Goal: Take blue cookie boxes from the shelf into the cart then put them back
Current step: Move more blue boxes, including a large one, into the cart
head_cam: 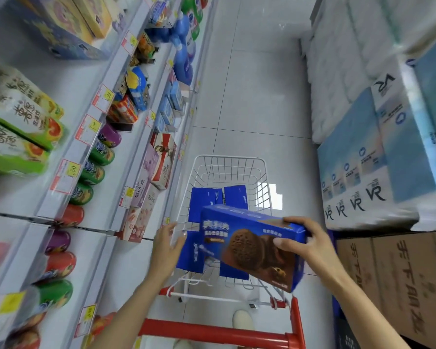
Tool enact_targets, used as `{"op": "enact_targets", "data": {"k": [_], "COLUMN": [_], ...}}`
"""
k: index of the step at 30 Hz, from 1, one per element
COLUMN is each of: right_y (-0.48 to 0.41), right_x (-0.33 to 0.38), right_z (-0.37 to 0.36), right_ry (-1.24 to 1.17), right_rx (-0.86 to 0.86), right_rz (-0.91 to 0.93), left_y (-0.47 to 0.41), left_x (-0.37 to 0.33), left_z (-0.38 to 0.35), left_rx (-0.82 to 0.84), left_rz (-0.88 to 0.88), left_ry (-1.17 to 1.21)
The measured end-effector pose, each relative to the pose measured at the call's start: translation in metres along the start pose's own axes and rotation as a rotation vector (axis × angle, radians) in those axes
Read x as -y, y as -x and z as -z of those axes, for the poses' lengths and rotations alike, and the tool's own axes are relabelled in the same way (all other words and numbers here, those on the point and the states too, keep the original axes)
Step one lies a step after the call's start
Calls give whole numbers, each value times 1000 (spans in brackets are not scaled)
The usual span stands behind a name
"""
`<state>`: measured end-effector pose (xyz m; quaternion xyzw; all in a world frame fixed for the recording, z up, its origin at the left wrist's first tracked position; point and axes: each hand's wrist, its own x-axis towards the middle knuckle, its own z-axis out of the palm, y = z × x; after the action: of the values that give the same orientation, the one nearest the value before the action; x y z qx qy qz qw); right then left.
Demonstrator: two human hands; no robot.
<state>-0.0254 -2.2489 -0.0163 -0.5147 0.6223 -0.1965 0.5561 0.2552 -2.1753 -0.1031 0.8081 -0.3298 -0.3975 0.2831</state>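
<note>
A blue cookie box (252, 245) with chocolate cookies pictured on it hangs tilted over the white wire cart (227, 172). My right hand (305, 240) grips its right end, thumb on the front face. My left hand (168, 244) is at the box's left end, fingers mostly straight and touching its edge. Several more blue cookie boxes (219, 200) stand inside the cart basket, partly hidden behind the held box. The shelf (103, 227) runs along the left.
The shelf holds green, red and purple cans (96, 157), snack boxes (161, 159) and blue bottles (184, 46). Stacked tissue packs (378, 152) and cardboard cartons (398, 280) line the right. The cart's red handle (212, 332) is near me. A tiled aisle (257, 96) stretches ahead.
</note>
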Motion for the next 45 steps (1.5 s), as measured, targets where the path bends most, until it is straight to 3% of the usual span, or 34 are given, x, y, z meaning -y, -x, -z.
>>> {"op": "enact_targets", "data": {"k": [4, 6, 9, 14, 17, 20, 26, 31, 38, 43, 45], "right_y": [-24, -30, -31, -27, -46, -85, -170, -193, -206, -190, -176], "right_x": [-10, -24, -47, -55, -46, -31, -39, -60, -52, -34, -25], "right_z": [-37, -57, -78, -88, -87, -92, -147, -181, -173, -138, -124], "right_ry": [-92, -132, -57, 95, 316, 500, 1050, 1220, 1022, 656, 511], "right_rx": [249, 254, 156, 167, 124, 166, 431, 396, 383, 337, 330], "right_rz": [-135, -200, -281, -238, -74, 185, 453, 489, 470, 472, 504], "left_y": [4, 7, 13, 20, 17, 7, -11, -14, -15, -37, -50], "left_x": [-6, -2, 11, 18, 15, 7, 15, 22, 13, -16, -32], "left_z": [24, 23, 13, 7, 7, 6, 2, 1, 4, 6, 1], "left_rx": [240, 303, 223, 184, 171, 309, 392, 385, 414, 149, 120], "left_rz": [160, 158, 95, 21, -177, -304, -230, -242, -186, 6, 103], "left_ry": [296, 135, -187, -469, -664, -720, -686, -677, -566, -19, 152]}}
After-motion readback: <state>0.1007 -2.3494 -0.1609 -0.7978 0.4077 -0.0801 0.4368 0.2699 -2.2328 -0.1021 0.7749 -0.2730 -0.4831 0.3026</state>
